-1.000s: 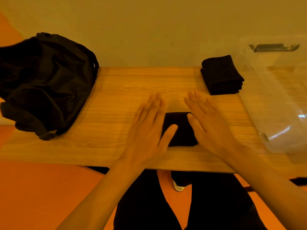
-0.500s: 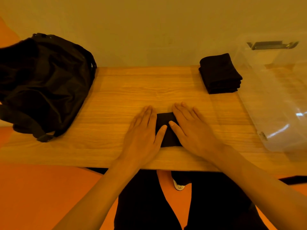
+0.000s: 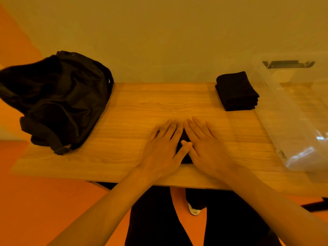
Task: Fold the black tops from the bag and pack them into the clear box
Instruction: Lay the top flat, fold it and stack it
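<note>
1. Folded black top (image 3: 184, 136): a small dark bundle lying on the wooden table (image 3: 134, 110), centred near its front edge. Both hands cover nearly all of it, and only slivers show between them.
2. Left hand (image 3: 161, 148): palm down with the fingers straight and together. It presses flat on the left half of the top and grasps nothing. Its thumb reaches across to touch the right hand.
3. Right hand (image 3: 207, 148): palm down with the fingers straight and slightly spread. It presses flat on the right half of the top, with no curl or pinch.
4. Stack of folded black tops (image 3: 236, 91): several layers at the far right of the table, just beside the clear box and outside it, well apart from the hands.
5. Clear box (image 3: 294, 121): transparent, at the right end of the table. There is a dark latch (image 3: 288, 63) at its far rim.
6. Black bag (image 3: 58, 100): slumped at the left end of the table, with a strap trailing toward the front edge.
7. Person: bare forearms and dark trousers, with a pale shoe (image 3: 194, 211) below the table edge.
</note>
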A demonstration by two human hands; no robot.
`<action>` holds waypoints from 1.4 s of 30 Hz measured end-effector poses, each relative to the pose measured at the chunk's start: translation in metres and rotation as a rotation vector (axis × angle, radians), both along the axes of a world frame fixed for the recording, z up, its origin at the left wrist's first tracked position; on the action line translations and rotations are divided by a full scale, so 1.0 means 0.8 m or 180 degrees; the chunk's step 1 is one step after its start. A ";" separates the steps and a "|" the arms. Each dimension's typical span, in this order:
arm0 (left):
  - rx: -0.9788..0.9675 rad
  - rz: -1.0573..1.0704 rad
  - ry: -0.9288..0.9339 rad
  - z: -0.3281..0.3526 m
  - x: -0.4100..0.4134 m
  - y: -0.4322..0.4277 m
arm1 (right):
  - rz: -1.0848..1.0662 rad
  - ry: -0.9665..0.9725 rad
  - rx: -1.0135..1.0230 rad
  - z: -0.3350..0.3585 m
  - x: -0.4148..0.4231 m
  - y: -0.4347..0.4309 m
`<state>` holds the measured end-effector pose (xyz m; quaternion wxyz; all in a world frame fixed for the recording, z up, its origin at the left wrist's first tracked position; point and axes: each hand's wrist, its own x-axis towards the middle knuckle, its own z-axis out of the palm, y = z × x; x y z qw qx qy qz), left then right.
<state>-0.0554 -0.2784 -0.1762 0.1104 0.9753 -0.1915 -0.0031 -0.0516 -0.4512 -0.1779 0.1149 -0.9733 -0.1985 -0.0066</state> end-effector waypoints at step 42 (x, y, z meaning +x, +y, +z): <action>-0.1730 0.1387 0.1245 0.056 -0.038 0.060 | -0.0508 0.1592 0.0825 0.056 0.062 -0.043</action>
